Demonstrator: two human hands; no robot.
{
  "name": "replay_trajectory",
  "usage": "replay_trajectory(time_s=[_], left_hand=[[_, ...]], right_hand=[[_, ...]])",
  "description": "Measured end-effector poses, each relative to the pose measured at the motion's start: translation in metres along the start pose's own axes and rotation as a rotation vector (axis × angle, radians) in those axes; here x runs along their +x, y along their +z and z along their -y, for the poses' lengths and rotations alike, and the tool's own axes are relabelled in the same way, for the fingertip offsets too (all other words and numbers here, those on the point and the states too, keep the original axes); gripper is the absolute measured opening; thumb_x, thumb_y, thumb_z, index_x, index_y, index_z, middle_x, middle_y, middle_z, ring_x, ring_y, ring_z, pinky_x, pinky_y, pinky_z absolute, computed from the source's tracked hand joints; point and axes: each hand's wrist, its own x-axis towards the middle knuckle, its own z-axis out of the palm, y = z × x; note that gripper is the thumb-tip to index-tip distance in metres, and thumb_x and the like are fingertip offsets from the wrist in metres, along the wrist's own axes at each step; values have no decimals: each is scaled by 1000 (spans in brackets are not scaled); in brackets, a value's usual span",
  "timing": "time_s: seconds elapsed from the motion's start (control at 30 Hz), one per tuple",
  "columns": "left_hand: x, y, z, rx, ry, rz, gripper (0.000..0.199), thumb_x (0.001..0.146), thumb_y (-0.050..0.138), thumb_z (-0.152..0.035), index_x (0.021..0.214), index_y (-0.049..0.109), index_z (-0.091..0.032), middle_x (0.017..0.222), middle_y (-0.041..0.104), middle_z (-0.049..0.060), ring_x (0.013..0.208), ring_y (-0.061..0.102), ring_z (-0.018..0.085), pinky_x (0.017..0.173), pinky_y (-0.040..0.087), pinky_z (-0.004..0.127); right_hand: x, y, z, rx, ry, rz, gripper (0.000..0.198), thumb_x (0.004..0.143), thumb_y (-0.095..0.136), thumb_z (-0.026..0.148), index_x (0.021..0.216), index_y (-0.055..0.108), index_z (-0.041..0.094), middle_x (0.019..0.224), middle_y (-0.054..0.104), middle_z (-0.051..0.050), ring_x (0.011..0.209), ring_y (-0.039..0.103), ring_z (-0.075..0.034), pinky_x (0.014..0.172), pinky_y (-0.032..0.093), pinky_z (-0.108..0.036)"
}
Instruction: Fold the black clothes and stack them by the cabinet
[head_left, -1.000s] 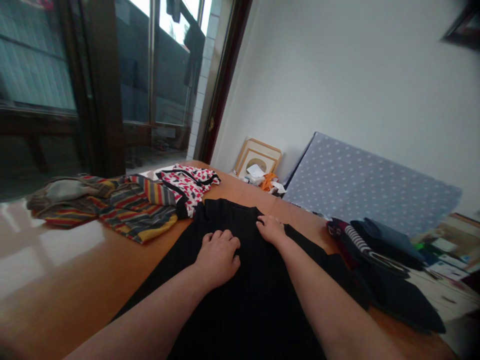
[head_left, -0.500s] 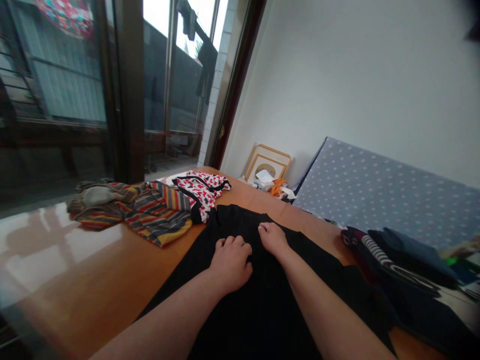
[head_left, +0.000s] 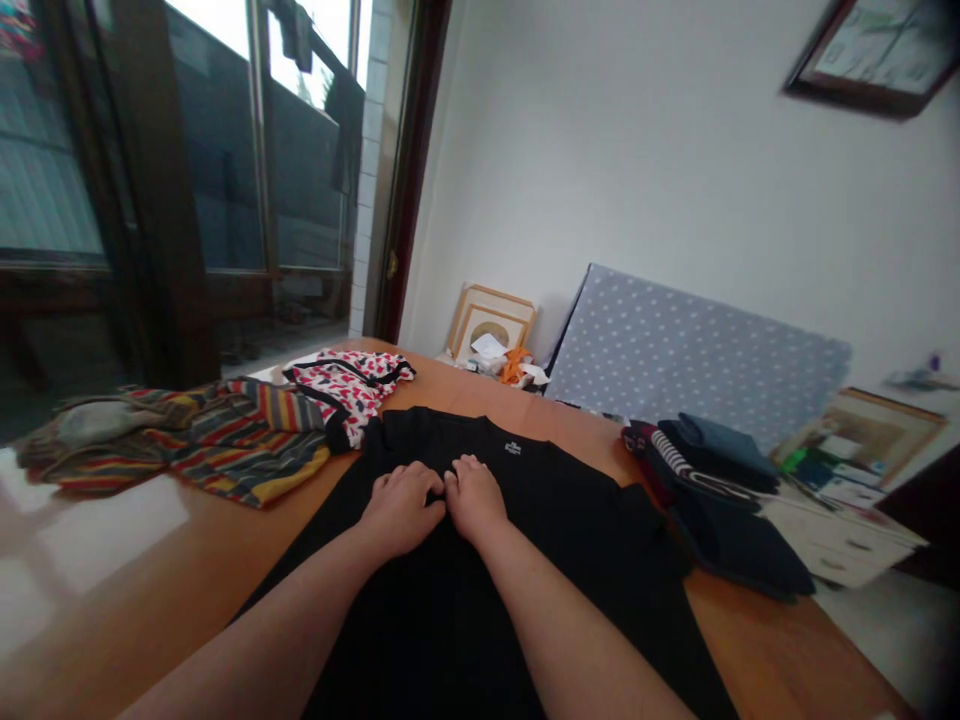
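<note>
A black T-shirt lies spread over the wooden table, with a small pale print below its neckline. My left hand rests on the chest of the shirt, fingers curled in against the cloth and thumb bent toward them. Right beside it, my right hand is also closed on the cloth with bent fingers. The two hands almost touch at their fingertips. How much fabric each one holds is hidden beneath the fingers. My forearms cover part of the shirt's lower half.
Left of the shirt lie a striped garment and a white, red and black patterned garment. Folded clothes are stacked on the right. Beyond the wooden table stand a grey dotted board and a white drawer cabinet.
My view has turned to the right. My right hand has moved in beside my left hand, and the shirt's print now shows. The shirt stays spread on the table.
</note>
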Motion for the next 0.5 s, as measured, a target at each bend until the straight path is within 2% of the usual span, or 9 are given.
replay_trajectory(time_s=[0.1, 0.23, 0.37, 0.43, 0.5], left_hand=[[2, -2, 3, -113, -33, -19, 14, 77, 60, -31, 85, 70, -25, 98, 67, 5, 97, 59, 26, 87, 41, 38], [5, -4, 8, -471, -119, -120, 17, 78, 61, -33, 84, 71, -21, 93, 70, 5, 90, 63, 22, 83, 45, 32], [8, -15, 18, -871, -409, -289, 19, 75, 65, -33, 88, 69, -19, 87, 69, 4, 81, 64, 18, 73, 49, 27], [9, -26, 28, -953, -560, -381, 16, 74, 65, -30, 85, 65, -18, 88, 68, 4, 80, 64, 15, 72, 50, 25], [9, -39, 38, -934, -663, -447, 11, 73, 62, -25, 81, 61, -18, 85, 66, 4, 74, 64, 14, 68, 51, 24]], right_hand=[[-2, -1, 3, -9, -6, -18, 47, 98, 37, 35, 133, 59, 11, 142, 53, -16, 139, 40, -26, 116, 26, -40], [-5, -1, 4, -25, -7, -36, 45, 97, 40, 35, 130, 60, 12, 138, 56, -16, 137, 43, -26, 115, 27, -39], [-7, -2, 4, -34, -11, -37, 42, 97, 41, 34, 126, 62, 13, 132, 60, -16, 133, 46, -26, 113, 28, -38], [-7, -3, 5, -36, -8, -31, 41, 96, 42, 34, 125, 63, 13, 130, 61, -16, 131, 47, -26, 113, 28, -38], [-8, -4, 4, -35, -6, -24, 40, 96, 43, 33, 123, 64, 13, 129, 61, -17, 130, 48, -26, 113, 28, -38]])
